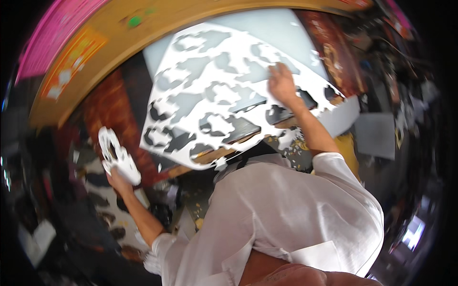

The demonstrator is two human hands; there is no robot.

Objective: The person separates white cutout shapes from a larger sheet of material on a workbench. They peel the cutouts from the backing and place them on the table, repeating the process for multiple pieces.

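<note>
Over a table lies a large white sheet (pixel 191 100) full of curved cut-out holes, its near edge hanging past the table's front. My right hand (pixel 282 85) is over the sheet's right part, by one of the holes. Motion smears its fingers, so whether they pinch the sheet is unclear. Off the table's left side, my left hand (pixel 117 179) grips a white cut-out piece (pixel 125 167). That piece is long and rounded, with an opening in its middle; whether several are stacked cannot be made out.
A pale board (pixel 267 24) lies beneath the sheet. Dark red-brown surfaces (pixel 112 114) flank it. A yellow-brown beam (pixel 114 43) curves across the far side. Scraps litter the floor (pixel 298 148) at the near right. A grey sheet (pixel 375 136) stands farther right.
</note>
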